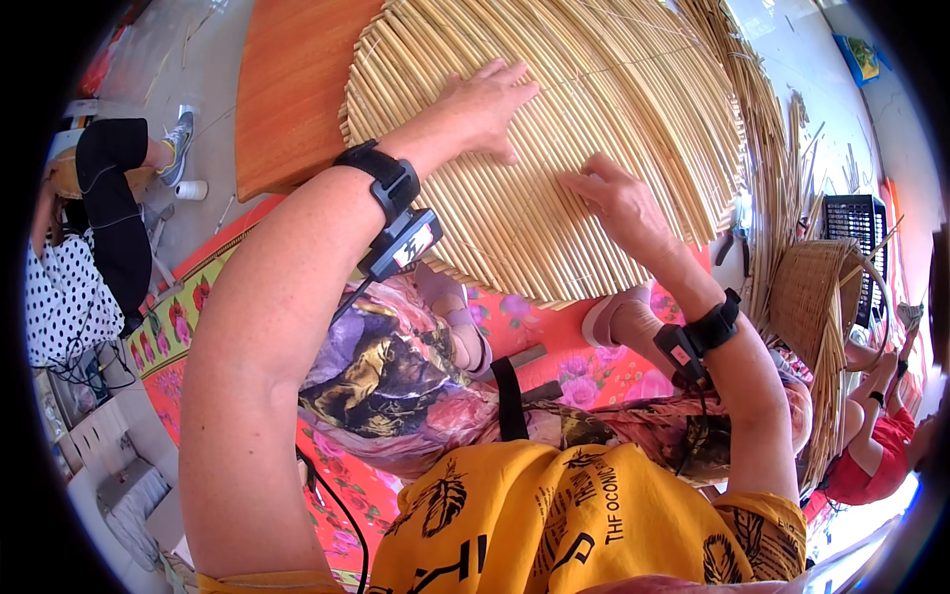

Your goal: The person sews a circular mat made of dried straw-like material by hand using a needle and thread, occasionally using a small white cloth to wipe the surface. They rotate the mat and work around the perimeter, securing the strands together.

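A round mat of straw-coloured stalks [584,238], laid side by side and joined by thin cross threads, lies before me. Spread flat on its left part is my left hand [485,107], with fingers apart and nothing in them. My right hand [621,203] rests nearer the middle of the mat, its fingers curled and brought together against the stalks. Whatever is between those fingertips is too small to make out. The mat's lower edge is cut in a curve, while its right edge shows stepped stalk ends.
Under the mat's left side is an orange-brown wooden board [297,89]. A red flowered cloth [534,332] covers the floor by my feet. Loose stalks [767,129], pliers [730,247], a woven basket [807,287] and a black crate [853,223] stand rightward. Other people sit at both sides.
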A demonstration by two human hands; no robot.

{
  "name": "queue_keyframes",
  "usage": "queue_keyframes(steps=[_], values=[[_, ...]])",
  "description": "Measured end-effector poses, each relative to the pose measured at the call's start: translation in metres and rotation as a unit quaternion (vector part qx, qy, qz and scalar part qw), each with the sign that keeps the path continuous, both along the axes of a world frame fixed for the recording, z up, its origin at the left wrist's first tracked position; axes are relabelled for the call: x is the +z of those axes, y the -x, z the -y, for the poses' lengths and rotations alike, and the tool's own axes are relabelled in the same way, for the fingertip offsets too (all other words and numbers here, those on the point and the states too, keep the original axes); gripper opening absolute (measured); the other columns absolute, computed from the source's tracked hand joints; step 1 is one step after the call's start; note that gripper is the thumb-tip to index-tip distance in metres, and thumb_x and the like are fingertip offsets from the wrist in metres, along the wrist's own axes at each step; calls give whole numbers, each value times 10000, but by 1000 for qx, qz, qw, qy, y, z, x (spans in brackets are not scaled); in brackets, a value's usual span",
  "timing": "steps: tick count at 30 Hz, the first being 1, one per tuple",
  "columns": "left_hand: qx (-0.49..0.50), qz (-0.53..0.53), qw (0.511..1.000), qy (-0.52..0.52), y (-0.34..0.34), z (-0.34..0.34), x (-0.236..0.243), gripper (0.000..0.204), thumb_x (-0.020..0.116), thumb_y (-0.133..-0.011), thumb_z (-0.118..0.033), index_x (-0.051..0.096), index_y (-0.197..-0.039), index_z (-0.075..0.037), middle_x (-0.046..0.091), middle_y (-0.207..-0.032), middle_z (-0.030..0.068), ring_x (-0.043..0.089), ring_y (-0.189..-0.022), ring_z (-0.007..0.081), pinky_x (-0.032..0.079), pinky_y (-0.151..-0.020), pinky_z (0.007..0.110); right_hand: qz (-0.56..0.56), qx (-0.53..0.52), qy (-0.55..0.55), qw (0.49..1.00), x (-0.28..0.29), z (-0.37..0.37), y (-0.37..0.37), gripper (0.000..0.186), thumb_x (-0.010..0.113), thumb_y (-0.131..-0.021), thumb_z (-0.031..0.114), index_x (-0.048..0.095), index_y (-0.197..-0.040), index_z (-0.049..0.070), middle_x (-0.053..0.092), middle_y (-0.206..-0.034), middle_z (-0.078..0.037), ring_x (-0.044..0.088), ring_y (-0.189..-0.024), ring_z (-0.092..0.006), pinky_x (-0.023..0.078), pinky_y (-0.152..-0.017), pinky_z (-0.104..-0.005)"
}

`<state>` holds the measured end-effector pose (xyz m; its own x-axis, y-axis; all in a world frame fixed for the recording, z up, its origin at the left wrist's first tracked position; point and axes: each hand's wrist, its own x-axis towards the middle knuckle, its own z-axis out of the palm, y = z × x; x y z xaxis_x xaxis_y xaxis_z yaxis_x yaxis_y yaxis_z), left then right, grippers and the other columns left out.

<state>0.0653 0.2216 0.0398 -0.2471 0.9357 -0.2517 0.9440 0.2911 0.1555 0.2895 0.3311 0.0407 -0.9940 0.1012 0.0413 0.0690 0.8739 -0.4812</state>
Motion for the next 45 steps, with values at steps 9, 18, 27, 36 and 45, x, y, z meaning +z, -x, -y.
queue_keyframes(steps=[9, 18, 27, 36, 45], values=[[-1, -4, 1000, -2, -1, 0, 1, 1037, 857, -608, -370, 340, -1493, -205, 213, -1586, 105, 214, -1454, 315, 312, -1116, 592, -2, -3, 2, 1000, -1, -1, 0, 344, 579, -835, 53, 671, -1158, 126, 583, -946, -112, 632, -864, -307, 526, -744, -393], [2, 1, 1000, 8, -2, 0, 3, 1039, 858, -609, -373, 340, -1494, -208, 210, -1588, 102, 214, -1455, 309, 314, -1113, 593, 1, -6, 4, 1000, 1, 1, 0, 331, 592, -834, 66, 673, -1149, 125, 582, -952, -109, 631, -875, -302, 527, -747, -398], [2, 0, 1000, 9, -2, -1, 3, 1050, 865, -599, -381, 340, -1493, -211, 209, -1589, 101, 216, -1454, 311, 312, -1115, 591, -3, -4, 3, 1000, 0, 0, 0, 322, 597, -834, 71, 675, -1141, 124, 581, -949, -112, 631, -872, -305, 525, -751, -398], [1, 2, 1000, 5, -1, -1, 1, 1043, 859, -601, -375, 343, -1492, -210, 210, -1588, 103, 220, -1453, 314, 310, -1116, 590, -20, 4, 1, 1000, -2, -1, 0, 344, 582, -813, 25, 681, -1128, 120, 583, -942, -114, 635, -855, -312, 527, -735, -400], [-7, -5, 1000, -1, 1, 0, -2, 1047, 850, -601, -385, 337, -1495, -207, 216, -1586, 106, 212, -1455, 312, 314, -1115, 590, -28, -2, 4, 1000, -5, 1, 1, 325, 592, -808, 29, 687, -1106, 115, 582, -931, -107, 638, -828, -309, 526, -710, -405]])
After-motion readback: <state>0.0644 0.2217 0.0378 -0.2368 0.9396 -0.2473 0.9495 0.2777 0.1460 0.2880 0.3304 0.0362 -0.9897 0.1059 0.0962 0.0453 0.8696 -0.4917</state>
